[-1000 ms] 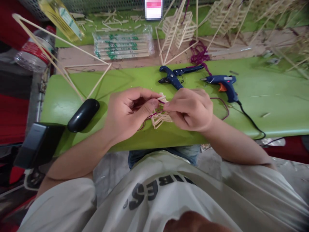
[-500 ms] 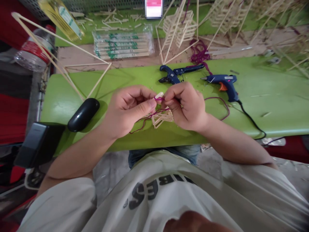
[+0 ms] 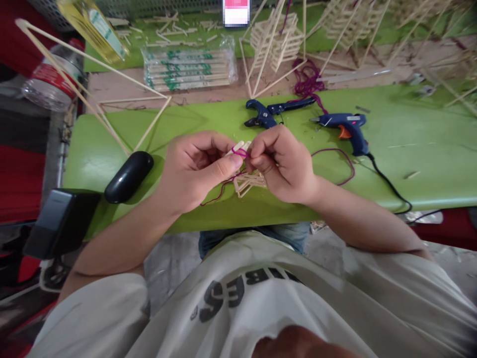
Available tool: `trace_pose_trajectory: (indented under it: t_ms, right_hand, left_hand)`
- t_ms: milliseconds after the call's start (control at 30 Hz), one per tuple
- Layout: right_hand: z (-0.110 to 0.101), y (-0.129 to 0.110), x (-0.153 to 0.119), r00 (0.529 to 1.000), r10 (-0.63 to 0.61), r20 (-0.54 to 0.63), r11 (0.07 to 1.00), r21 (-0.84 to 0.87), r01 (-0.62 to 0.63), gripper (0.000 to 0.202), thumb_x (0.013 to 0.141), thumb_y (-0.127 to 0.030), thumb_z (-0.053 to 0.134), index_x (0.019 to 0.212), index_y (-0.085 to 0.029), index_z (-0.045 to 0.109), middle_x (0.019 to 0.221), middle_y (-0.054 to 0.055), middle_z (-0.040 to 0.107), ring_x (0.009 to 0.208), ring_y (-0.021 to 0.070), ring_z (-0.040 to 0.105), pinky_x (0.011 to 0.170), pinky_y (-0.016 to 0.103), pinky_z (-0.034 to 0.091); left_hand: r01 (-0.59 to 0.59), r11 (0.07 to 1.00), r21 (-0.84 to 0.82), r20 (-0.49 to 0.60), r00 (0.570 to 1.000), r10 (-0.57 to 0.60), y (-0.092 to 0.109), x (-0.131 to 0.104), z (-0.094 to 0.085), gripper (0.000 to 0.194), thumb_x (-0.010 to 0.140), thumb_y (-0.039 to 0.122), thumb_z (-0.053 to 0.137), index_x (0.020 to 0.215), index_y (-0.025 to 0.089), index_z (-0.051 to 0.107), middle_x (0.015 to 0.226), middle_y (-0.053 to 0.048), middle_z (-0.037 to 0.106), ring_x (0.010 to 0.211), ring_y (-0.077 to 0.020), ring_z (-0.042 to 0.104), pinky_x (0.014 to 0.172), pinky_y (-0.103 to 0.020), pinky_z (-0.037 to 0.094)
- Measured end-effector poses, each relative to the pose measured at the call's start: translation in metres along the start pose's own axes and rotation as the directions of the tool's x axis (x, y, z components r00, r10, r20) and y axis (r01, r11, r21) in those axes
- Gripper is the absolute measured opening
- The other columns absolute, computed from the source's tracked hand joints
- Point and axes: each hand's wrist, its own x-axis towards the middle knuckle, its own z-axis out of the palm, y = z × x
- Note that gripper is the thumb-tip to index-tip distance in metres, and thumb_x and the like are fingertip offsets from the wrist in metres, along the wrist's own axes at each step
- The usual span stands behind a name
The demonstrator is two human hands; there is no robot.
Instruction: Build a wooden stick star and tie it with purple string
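My left hand point(image 3: 201, 171) pinches the end of a small pale wooden stick structure point(image 3: 249, 184). Its stick tips point(image 3: 238, 147) poke up past my thumb, with purple yarn point(image 3: 241, 152) looped around them. Close beside it, my right hand point(image 3: 281, 164) is closed, thumb and forefinger pinching the yarn at the sticks. Much of the structure hangs below and behind my fingers. One yarn tail point(image 3: 219, 195) trails down to the left, and another strand point(image 3: 346, 156) curves across the green table to the right.
Behind my hands lie a blue cutter point(image 3: 263, 114) and a blue glue gun point(image 3: 350, 129). A black case point(image 3: 129, 177) sits left, near a stick frame point(image 3: 152, 124). Farther back are bagged sticks point(image 3: 190, 68), a yarn heap point(image 3: 307, 82), stick models point(image 3: 278, 42) and a bottle point(image 3: 95, 30).
The stick tips have tilted and now show more fully between my hands, the yarn loop visible around them. My right hand has shifted slightly left.
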Motion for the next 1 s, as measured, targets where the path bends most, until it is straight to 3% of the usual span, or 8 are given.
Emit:
trace_pose_trajectory:
  t_ms: [267, 467, 600, 733, 900, 1000]
  right_hand:
    - [-0.003, -0.005, -0.001, 0.994, -0.097, -0.042, 0.971, -0.222, 0.085, 0.009, 0.115, -0.018, 0.062, 0.120, -0.026, 0.064, 0.096, -0.004, 0.078, 0.075, 0.0103, 0.074, 0.068, 0.022, 0.060]
    - [-0.002, -0.009, 0.001, 0.987, -0.159, -0.037, 0.960, -0.239, 0.146, 0.015, 0.113, -0.010, 0.063, 0.117, -0.024, 0.065, 0.096, -0.004, 0.082, 0.078, 0.0095, 0.079, 0.074, 0.020, 0.063]
    - [-0.004, -0.010, 0.002, 0.973, -0.229, -0.027, 0.932, -0.293, 0.211, 0.014, 0.115, -0.010, 0.065, 0.117, -0.022, 0.070, 0.099, -0.003, 0.083, 0.081, 0.0110, 0.080, 0.075, 0.023, 0.063]
    - [-0.009, -0.008, 0.002, 0.948, -0.317, 0.022, 0.855, -0.426, 0.295, 0.015, 0.116, -0.013, 0.067, 0.124, -0.022, 0.076, 0.105, 0.001, 0.086, 0.084, 0.0134, 0.082, 0.075, 0.026, 0.064]
    - [-0.007, 0.000, 0.002, 0.895, -0.445, 0.033, 0.727, -0.570, 0.383, 0.009, 0.120, -0.027, 0.070, 0.123, -0.023, 0.078, 0.099, -0.002, 0.086, 0.075, 0.0117, 0.078, 0.064, 0.027, 0.059]
    - [-0.005, -0.003, 0.002, 0.898, -0.440, 0.008, 0.755, -0.538, 0.374, 0.011, 0.116, -0.021, 0.070, 0.122, -0.023, 0.079, 0.101, -0.001, 0.086, 0.077, 0.0120, 0.077, 0.066, 0.027, 0.061]
  left_hand:
    - [-0.074, 0.996, 0.043, 0.109, 0.992, 0.069, 0.007, -0.001, 0.004, 0.017, 0.095, 0.033, 0.103, 0.111, 0.036, 0.099, 0.090, -0.003, 0.086, 0.068, -0.0107, 0.072, 0.055, -0.022, 0.055]
    - [-0.284, 0.926, 0.247, 0.069, 0.959, 0.276, 0.002, -0.005, 0.005, 0.023, 0.101, 0.027, 0.096, 0.122, 0.037, 0.098, 0.116, -0.005, 0.090, 0.094, -0.0167, 0.085, 0.075, -0.027, 0.070]
    - [-0.343, 0.891, 0.297, 0.069, 0.939, 0.338, -0.003, -0.006, 0.004, 0.029, 0.106, 0.023, 0.091, 0.130, 0.039, 0.096, 0.127, -0.003, 0.090, 0.109, -0.0178, 0.088, 0.089, -0.027, 0.075]
    - [-0.410, 0.886, 0.217, 0.108, 0.912, 0.396, -0.007, -0.002, 0.000, 0.032, 0.100, 0.025, 0.098, 0.131, 0.034, 0.096, 0.123, -0.004, 0.091, 0.104, -0.0165, 0.088, 0.086, -0.023, 0.073]
    - [-0.366, 0.919, 0.145, 0.145, 0.927, 0.346, -0.010, 0.003, -0.001, 0.036, 0.099, 0.017, 0.095, 0.131, 0.033, 0.095, 0.115, -0.004, 0.088, 0.095, -0.0134, 0.081, 0.078, -0.024, 0.069]
    - [-0.359, 0.926, 0.114, 0.157, 0.927, 0.340, -0.010, 0.004, -0.002, 0.039, 0.093, 0.017, 0.100, 0.129, 0.032, 0.096, 0.105, -0.004, 0.085, 0.086, -0.0118, 0.075, 0.070, -0.023, 0.065]
